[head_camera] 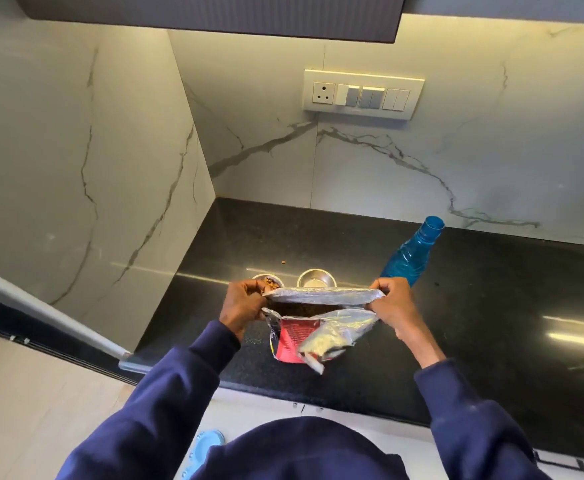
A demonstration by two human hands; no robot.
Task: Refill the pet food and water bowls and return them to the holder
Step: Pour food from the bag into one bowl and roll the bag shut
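A red and silver pet food bag [313,336] stands on the black counter [474,323], its mouth pulled wide with brown kibble visible inside. My left hand [240,304] pinches the bag's left top corner and my right hand [396,304] pinches the right one. Just behind the bag sit two small steel bowls: the left bowl [270,280] holds kibble and is partly hidden by my left hand, the right bowl [316,278] looks bare inside. A blue plastic water bottle [413,252] without a cap stands to the right of the bowls.
One stray kibble piece [283,262] lies on the counter behind the bowls. Marble walls close the corner at left and back, with a switch panel [363,94] on the back wall. A light-blue object [205,445] lies on the floor below the counter's front edge.
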